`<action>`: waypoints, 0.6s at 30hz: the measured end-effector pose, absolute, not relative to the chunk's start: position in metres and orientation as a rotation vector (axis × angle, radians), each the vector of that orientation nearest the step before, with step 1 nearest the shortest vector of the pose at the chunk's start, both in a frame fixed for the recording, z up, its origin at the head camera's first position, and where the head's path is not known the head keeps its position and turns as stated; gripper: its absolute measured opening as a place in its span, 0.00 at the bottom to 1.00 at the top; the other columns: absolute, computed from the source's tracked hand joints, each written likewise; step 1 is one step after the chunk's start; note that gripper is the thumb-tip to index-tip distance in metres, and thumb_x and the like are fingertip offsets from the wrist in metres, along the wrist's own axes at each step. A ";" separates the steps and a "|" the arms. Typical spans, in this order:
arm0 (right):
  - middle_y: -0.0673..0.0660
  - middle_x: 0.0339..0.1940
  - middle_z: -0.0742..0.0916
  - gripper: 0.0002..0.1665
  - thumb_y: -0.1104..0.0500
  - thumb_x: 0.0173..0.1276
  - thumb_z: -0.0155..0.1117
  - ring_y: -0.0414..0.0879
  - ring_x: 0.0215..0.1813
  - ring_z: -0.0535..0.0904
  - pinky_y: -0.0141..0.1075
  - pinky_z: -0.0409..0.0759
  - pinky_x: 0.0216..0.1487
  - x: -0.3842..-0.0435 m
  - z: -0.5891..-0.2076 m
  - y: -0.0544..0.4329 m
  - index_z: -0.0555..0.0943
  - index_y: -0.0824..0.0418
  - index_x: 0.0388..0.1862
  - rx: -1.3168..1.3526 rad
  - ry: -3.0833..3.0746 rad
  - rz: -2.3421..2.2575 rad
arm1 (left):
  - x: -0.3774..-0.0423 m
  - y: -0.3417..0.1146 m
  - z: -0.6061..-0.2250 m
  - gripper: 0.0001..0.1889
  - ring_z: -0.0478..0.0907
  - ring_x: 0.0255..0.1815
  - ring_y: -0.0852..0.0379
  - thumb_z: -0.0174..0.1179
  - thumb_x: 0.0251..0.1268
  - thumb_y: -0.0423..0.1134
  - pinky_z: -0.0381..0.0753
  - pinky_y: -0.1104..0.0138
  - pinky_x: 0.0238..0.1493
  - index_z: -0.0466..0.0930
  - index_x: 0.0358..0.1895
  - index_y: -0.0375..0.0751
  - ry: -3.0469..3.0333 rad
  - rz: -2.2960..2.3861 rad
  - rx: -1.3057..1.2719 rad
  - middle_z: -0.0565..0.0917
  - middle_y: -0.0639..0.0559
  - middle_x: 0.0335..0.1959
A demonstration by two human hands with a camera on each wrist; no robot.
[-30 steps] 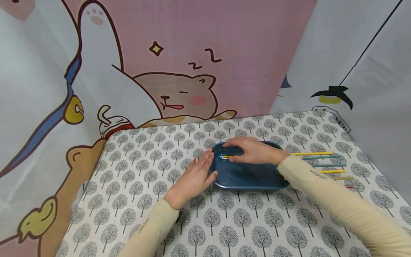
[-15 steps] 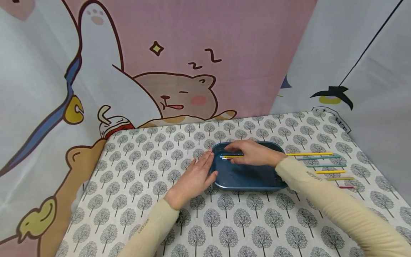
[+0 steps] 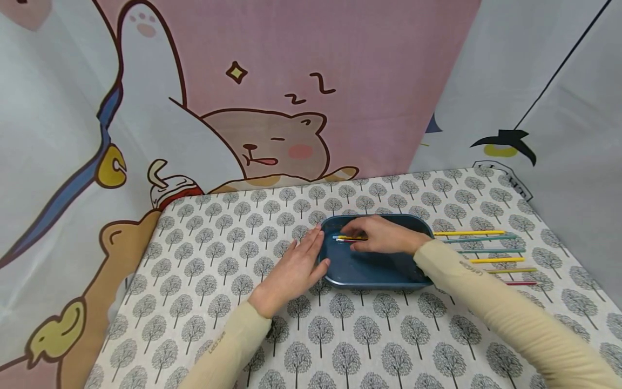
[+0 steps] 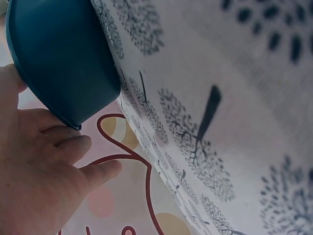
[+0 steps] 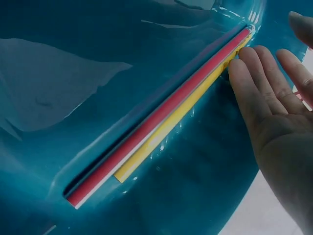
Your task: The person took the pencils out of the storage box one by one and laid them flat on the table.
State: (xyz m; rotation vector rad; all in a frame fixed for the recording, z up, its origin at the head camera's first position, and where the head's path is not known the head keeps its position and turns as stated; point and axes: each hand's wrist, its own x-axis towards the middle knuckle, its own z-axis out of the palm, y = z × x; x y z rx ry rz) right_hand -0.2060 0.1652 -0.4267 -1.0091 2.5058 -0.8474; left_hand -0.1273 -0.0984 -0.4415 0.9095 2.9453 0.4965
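A dark blue rectangular tray [image 3: 384,273] lies on the table; its inside shines with watery ripples. Inside it, a red pencil [image 5: 161,115] and a yellow pencil [image 5: 171,125] lie side by side. My right hand [image 3: 386,235] reaches into the tray, its fingers extended, with fingertips [image 5: 237,66] right at the yellow pencil's side near its far end. In the head view this hand hides most of both pencils. My left hand [image 3: 293,267] rests against the tray's left wall, fingers straight along the rim, as the left wrist view also shows.
To the right of the tray several loose pencils [image 3: 491,251] lie in a spaced row, yellow, teal, olive and red, partly behind the right sleeve [image 3: 486,292]. A tree-print cloth [image 3: 272,346] covers the table. Behind it hangs a cartoon-printed curtain [image 3: 389,81].
My right hand has shifted slightly right and toward me inside the tray, its forearm swinging a little left and uncovering more of the row of pencils. The left hand has stayed still.
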 end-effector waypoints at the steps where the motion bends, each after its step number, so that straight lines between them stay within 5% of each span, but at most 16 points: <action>1: 0.56 0.56 0.88 0.25 0.59 0.70 0.72 0.48 0.55 0.85 0.45 0.85 0.57 -0.206 -0.428 0.165 0.81 0.65 0.64 -1.002 2.504 -0.848 | -0.127 -0.098 -0.441 0.37 0.49 0.84 0.49 0.44 0.84 0.55 0.58 0.40 0.78 0.52 0.82 0.32 2.945 0.501 0.910 0.52 0.41 0.85; 18: 0.54 0.53 0.88 0.23 0.62 0.68 0.74 0.43 0.50 0.85 0.40 0.86 0.53 -0.208 -0.440 0.165 0.84 0.63 0.62 -1.006 2.496 -0.855 | -0.127 -0.098 -0.441 0.36 0.50 0.84 0.47 0.47 0.84 0.52 0.59 0.39 0.77 0.53 0.82 0.31 2.950 0.522 0.923 0.52 0.40 0.84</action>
